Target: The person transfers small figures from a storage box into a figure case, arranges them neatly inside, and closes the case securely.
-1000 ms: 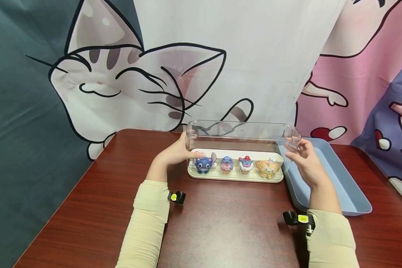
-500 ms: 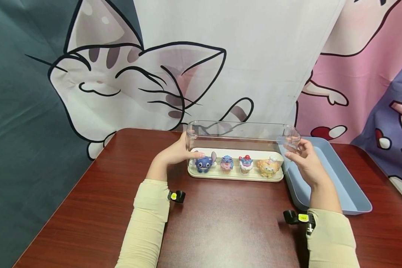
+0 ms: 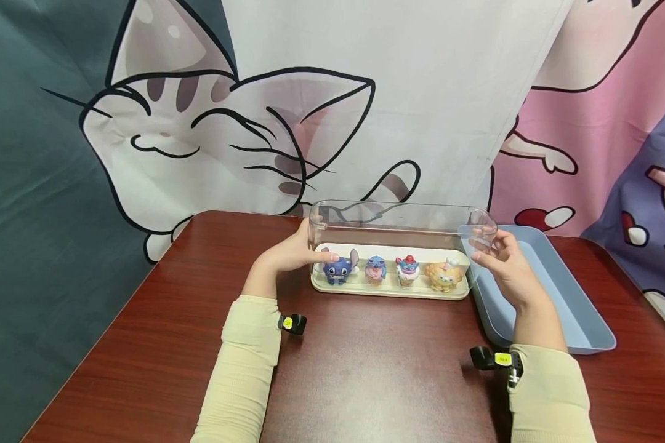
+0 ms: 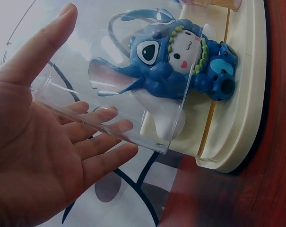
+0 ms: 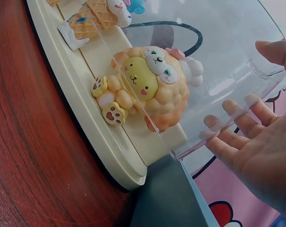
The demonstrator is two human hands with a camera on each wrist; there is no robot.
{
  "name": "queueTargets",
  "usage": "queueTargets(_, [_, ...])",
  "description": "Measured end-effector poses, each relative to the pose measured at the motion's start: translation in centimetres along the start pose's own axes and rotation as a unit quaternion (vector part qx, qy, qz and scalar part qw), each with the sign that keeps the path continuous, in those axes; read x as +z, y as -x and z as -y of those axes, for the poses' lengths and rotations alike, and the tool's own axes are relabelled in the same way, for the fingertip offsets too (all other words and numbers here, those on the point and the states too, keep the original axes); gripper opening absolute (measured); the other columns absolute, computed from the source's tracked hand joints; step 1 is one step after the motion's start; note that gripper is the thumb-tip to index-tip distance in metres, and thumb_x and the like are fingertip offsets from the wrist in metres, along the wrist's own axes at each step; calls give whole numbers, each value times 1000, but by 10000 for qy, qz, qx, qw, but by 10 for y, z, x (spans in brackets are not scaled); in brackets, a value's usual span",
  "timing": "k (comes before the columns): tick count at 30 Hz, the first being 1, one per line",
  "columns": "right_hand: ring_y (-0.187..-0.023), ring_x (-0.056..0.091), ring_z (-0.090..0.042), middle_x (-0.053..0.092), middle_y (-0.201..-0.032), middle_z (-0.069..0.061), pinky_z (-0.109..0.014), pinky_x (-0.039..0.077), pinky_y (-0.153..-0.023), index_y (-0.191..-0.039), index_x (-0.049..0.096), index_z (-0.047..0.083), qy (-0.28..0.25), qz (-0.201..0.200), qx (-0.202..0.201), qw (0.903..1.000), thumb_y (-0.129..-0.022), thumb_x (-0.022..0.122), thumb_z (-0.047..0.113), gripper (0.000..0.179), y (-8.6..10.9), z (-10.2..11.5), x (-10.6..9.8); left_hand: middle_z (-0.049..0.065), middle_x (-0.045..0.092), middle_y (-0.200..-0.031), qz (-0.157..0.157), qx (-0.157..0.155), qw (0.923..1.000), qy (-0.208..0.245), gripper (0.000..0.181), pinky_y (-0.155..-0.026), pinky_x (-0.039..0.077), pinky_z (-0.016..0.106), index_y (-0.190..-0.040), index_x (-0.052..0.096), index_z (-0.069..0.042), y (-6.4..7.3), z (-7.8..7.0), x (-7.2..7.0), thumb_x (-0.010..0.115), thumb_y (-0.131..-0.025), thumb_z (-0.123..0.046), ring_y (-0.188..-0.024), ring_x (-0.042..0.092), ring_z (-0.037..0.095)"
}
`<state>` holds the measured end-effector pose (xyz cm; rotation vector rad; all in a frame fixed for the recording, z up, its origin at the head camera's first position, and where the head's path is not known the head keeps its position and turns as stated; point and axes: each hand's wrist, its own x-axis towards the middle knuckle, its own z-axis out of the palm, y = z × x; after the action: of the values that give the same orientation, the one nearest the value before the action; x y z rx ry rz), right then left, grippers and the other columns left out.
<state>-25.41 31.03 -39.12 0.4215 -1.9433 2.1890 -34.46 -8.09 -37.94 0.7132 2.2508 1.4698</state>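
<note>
A long clear display cover (image 3: pixel 404 215) is held over a cream display base (image 3: pixel 385 292). My left hand (image 3: pixel 288 253) grips its left end, thumb towards the front and fingers along the end wall. At the other end my right hand (image 3: pixel 511 271) holds it the same way. Several toy figures stand in a row on the base: a big-eared blue figure (image 3: pixel 338 269) by the left hand, a small blue figure (image 3: pixel 375 269), a red-topped figure (image 3: pixel 407 271) and a fluffy orange figure (image 5: pixel 152 90) by the right hand. In both wrist views the cover's lower edge crosses in front of the end figures.
A shallow light-blue tray (image 3: pixel 571 307) lies right of the base, partly behind the right hand and arm. All stand on a reddish-brown wooden table (image 3: pixel 366 369). A cartoon-print curtain (image 3: pixel 449 92) hangs close behind the table's back edge.
</note>
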Motion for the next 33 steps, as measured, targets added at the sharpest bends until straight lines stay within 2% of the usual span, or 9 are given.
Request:
queueTargets(5, [-111, 48, -13, 48, -120, 0, -18, 41, -85, -114, 39, 15, -34, 101, -107, 9999, -87, 51, -13, 40, 0, -1, -1, 25, 24, -141, 15, -124, 9997, -207, 91, -106, 23, 45, -138, 8, -5, 1, 1, -1, 74, -77, -22, -133, 24, 29])
queueTargets(10, [-110, 48, -14, 49, -121, 0, -18, 41, -85, -114, 40, 13, -18, 193, -184, 9996, -87, 51, -13, 40, 0, -1, -2, 29, 28, -136, 154, -198, 9989, -407, 89, -105, 22, 46, -138, 9, -5, 2, 3, -3, 73, -78, -25, -129, 28, 31])
queueTargets(19, [-110, 48, -13, 48, -121, 1, -17, 41, -85, -115, 39, 15, 83, 223, -14, 9997, -86, 52, -13, 42, 1, -1, -3, 21, 19, -146, 321, -342, 9983, -352, 92, -108, 17, 46, -140, 3, -6, 0, 4, -3, 71, -80, -20, -135, 20, 31])
queueTargets(24, [-110, 47, -13, 47, -121, 2, -17, 40, -85, -116, 39, 16, 178, 222, 41, 9996, -86, 52, -13, 43, 2, -2, -3, 22, 20, -145, 292, -423, 9976, -457, 94, -108, 16, 45, -140, 2, -8, 1, 4, -3, 72, -80, -24, -135, 20, 28])
queueTargets(33, [-110, 46, -13, 47, -121, 2, -16, 40, -85, -117, 38, 16, 238, 186, 98, 9995, -86, 52, -13, 44, 2, -3, -3, 23, 26, -140, 257, -364, 9974, -574, 92, -107, 20, 44, -138, 7, -7, 2, 5, -3, 73, -78, -29, -132, 25, 28])
